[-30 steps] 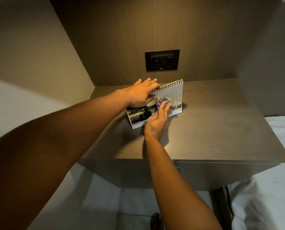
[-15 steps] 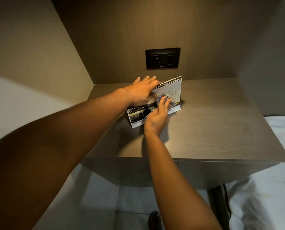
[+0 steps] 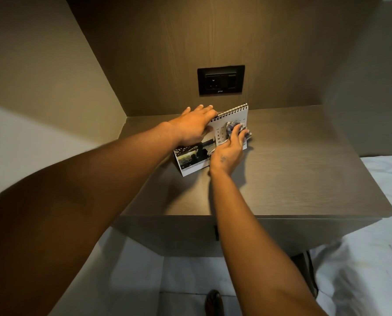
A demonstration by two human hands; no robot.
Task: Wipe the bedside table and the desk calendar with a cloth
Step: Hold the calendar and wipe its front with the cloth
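Cloth moved right on calendar (left hand steadying)

You can read dates 1, 8, 15 and 22 down the calendar page; the socket's small logo is illegible.

There was a single view, from a wide-angle camera worn on the person's head. It looked forward and steeply down over both outstretched forearms onto the top of the bench, which filled the middle of the frame at close range. The wood-panelled back wall with its black socket plate rose ahead, a side wall closed the left, and the edge of a white bed lay at the lower right. The floor showed at the bottom. Straight edges bowed toward the frame's borders.
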